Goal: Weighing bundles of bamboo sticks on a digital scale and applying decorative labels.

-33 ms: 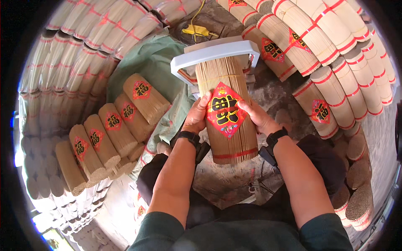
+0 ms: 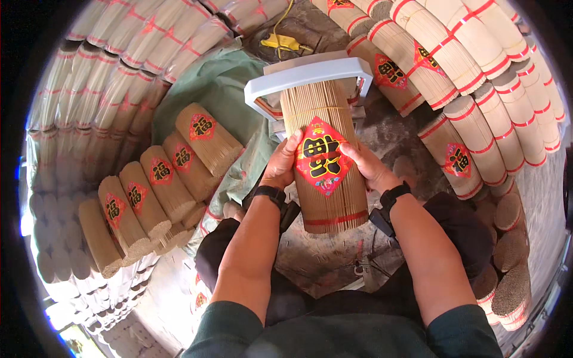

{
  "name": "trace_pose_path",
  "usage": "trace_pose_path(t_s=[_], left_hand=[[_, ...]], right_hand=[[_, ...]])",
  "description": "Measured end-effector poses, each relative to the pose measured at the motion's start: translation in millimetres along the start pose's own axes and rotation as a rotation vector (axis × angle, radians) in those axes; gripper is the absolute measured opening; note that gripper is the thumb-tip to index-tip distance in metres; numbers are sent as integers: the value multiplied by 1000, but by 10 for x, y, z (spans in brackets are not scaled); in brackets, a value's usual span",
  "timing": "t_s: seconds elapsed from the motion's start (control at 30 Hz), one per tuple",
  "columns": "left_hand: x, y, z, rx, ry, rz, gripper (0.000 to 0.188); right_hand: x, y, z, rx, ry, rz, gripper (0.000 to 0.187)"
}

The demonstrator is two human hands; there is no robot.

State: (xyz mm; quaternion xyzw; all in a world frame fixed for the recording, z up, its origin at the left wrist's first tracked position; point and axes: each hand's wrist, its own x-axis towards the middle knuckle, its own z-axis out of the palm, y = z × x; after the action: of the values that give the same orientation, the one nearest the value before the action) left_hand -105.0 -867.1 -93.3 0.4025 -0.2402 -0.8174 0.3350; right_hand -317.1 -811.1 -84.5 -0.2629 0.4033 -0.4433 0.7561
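Observation:
A thick bundle of incense sticks [image 2: 331, 206] lies in front of me, its far part under the pale grey arch of a banding machine [image 2: 307, 73]. A red diamond label with black and gold print sits on top of it. A red band circles its near end, and a thin yellowish band crosses farther up. My left hand [image 2: 282, 160] grips the bundle's left side, thumb along the label's edge. On the opposite side my right hand [image 2: 371, 166] holds it, thumb on the label's right corner. The undersides of both hands' fingers are hidden.
Labelled incense bundles [image 2: 143, 197] lie in a row at left by a green sheet [image 2: 206, 83]. Stacked wrapped bundles [image 2: 113, 77] rise behind them. More red-banded bundles [image 2: 471, 128] are piled at right. A yellow power strip [image 2: 280, 42] with a cord lies beyond the machine.

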Motion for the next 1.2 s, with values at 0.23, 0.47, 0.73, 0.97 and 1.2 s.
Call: trace_pose_path(t_s=[0.23, 0.47, 0.73, 0.97, 1.2], left_hand=[[56, -40, -56, 3, -17, -6, 72], [26, -51, -36, 38, -16, -2, 72], [19, -9, -45, 56, -34, -38, 78], [54, -23, -119, 53, -31, -25, 77], [-36, -15, -23, 50, -1, -45, 75]], right_hand=[[75, 131, -33, 20, 31, 27, 68], [64, 174, -37, 62, 21, 11, 66], [78, 220, -36, 65, 54, 34, 66], [98, 246, -38, 44, 81, 57, 66], [80, 205, -46, 9, 39, 40, 62]])
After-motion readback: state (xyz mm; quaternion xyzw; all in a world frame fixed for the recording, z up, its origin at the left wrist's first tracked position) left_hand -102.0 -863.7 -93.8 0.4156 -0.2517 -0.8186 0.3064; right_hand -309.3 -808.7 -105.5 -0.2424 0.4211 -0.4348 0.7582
